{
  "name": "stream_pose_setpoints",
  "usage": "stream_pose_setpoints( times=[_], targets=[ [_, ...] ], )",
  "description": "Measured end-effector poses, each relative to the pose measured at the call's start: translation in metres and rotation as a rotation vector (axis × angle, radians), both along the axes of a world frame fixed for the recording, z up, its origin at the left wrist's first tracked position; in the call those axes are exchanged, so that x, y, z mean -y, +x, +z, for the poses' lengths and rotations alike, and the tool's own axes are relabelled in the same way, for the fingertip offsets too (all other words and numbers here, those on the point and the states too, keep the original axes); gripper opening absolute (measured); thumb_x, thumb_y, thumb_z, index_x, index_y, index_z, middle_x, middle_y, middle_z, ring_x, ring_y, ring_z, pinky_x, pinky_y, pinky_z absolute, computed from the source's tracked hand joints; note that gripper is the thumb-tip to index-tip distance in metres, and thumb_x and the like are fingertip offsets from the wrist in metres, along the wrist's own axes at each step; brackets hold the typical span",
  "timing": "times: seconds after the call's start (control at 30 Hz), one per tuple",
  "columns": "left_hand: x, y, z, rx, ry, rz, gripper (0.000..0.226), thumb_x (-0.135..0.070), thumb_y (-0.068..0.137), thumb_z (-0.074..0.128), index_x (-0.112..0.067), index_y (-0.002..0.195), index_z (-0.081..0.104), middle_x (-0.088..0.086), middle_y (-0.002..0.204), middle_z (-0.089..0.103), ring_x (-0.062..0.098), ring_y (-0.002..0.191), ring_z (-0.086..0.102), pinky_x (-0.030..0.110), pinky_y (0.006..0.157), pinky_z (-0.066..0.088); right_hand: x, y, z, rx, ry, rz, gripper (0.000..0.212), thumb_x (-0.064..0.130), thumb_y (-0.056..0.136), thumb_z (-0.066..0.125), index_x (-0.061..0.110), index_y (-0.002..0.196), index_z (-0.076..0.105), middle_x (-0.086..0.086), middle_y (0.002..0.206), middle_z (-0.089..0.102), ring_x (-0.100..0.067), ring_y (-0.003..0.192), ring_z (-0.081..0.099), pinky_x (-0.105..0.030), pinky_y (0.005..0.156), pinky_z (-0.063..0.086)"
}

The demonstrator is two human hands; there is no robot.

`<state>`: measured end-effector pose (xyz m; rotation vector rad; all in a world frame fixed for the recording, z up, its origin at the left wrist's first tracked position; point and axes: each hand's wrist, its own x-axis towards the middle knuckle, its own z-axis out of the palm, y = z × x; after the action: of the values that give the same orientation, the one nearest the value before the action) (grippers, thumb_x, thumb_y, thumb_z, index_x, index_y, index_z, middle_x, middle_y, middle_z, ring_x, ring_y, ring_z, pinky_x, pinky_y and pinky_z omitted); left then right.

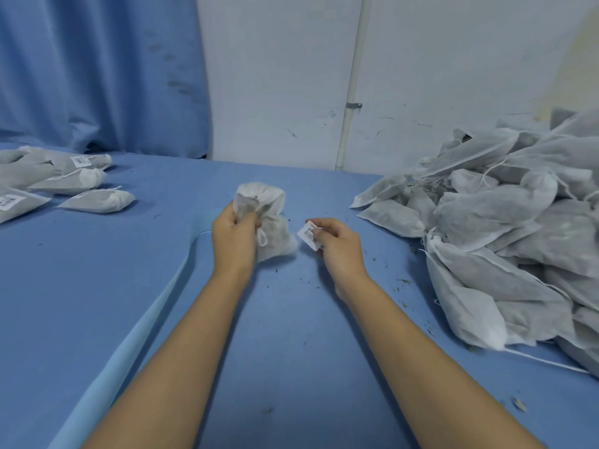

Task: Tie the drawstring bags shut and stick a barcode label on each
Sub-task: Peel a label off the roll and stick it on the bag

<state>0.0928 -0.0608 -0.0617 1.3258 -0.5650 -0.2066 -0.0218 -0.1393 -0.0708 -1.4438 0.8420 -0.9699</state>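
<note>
left hand [234,236] – fingers curled round the neck of the drawstring bag [266,222], held just over the worktop [97,286] | right hand [337,243] – pinches barcode label [308,236] | label just right of the bag, bag's long axis roughly upright, right hand nearer

Our left forearm [194,335] and right forearm [418,338] show bare along their whole visible length, slim and smooth, narrowing toward the wrists. Our left hand [235,236] and right hand [338,246] are bare as well. The left hand's edges are a little blurred, so we cannot tell finer marks on it.
</note>
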Motion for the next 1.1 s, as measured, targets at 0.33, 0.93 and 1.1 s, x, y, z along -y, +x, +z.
stream_pose_setpoints(
  times=[0.33,0.93,1.1],
  targets=[
    [0.011,-0.017,-0.009,-0.181,-0.011,-0.245,0.020,-0.001,0.087,0.061,-0.021,0.087,0.063,-0.002,0.085,0.066,0.013,0.078,0.061,0.025,0.072,0.049,0.007,-0.025,0.005,0.333,0.131,-0.078,0.045,0.001,0.089,0.059,0.011,0.132,0.053,0.008,0.077,0.068,-0.004,0.073,0.061,-0.017,0.076,0.052],
    [0.008,-0.026,0.000,-0.243,-0.065,-0.381,0.019,-0.003,0.082,0.065,-0.020,0.090,0.068,-0.008,0.072,0.071,0.008,0.064,0.066,0.018,0.054,0.052,-0.006,-0.013,0.006,-0.165,-0.269,0.113,0.064,0.016,0.083,0.073,0.019,0.138,0.042,0.006,0.088,0.065,0.000,0.079,0.062,-0.009,0.069,0.043],
    [0.006,-0.026,0.003,-0.222,-0.059,-0.379,0.009,-0.011,0.086,0.064,-0.019,0.090,0.067,-0.009,0.074,0.071,0.005,0.064,0.067,0.016,0.053,0.050,-0.008,-0.011,0.007,-0.182,-0.346,0.025,0.075,0.025,0.076,0.079,0.022,0.139,0.039,0.008,0.111,0.050,0.003,0.074,0.055,-0.004,0.062,0.040]
  ],
)
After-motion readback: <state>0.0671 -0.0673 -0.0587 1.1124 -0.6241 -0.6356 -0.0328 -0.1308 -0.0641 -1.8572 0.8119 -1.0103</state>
